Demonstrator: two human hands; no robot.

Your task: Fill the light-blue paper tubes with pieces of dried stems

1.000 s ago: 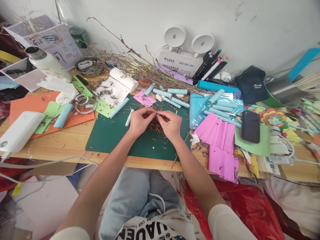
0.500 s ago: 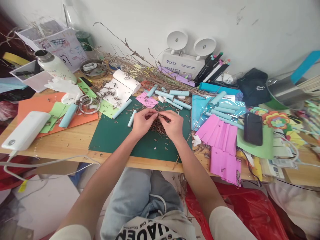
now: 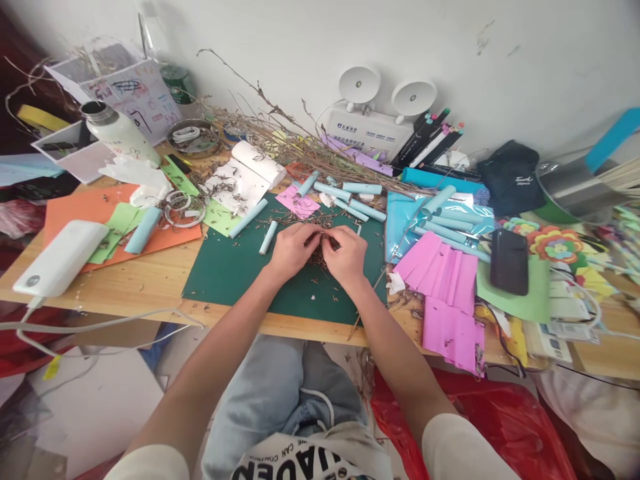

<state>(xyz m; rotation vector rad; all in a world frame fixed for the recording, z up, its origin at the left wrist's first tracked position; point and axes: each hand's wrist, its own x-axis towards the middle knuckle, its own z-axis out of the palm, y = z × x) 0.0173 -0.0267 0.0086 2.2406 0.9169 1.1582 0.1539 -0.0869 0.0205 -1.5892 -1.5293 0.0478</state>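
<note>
- my L hand [image 3: 293, 252] & R hand [image 3: 349, 256] curled, fingertips close tog.; can't tell how tight or on what;
- dried plant bits [image 3: 319, 257] under hands, on green mat [image 3: 240, 280]; blue tubes [image 3: 367, 210] nearby

**Upper-Limb Position**

The left forearm [image 3: 233, 330] and right forearm [image 3: 387, 330] extended forward and converged. The left grip [image 3: 294, 251] and right grip [image 3: 347, 253] faced each other, backs upward, fingers [image 3: 309, 229] curled inward, tips close together; fingertip closure was indistinct.

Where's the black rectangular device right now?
In the head view, the black rectangular device lies toward the right, over the light green paper sheet, just right of the pink folded paper.
</note>
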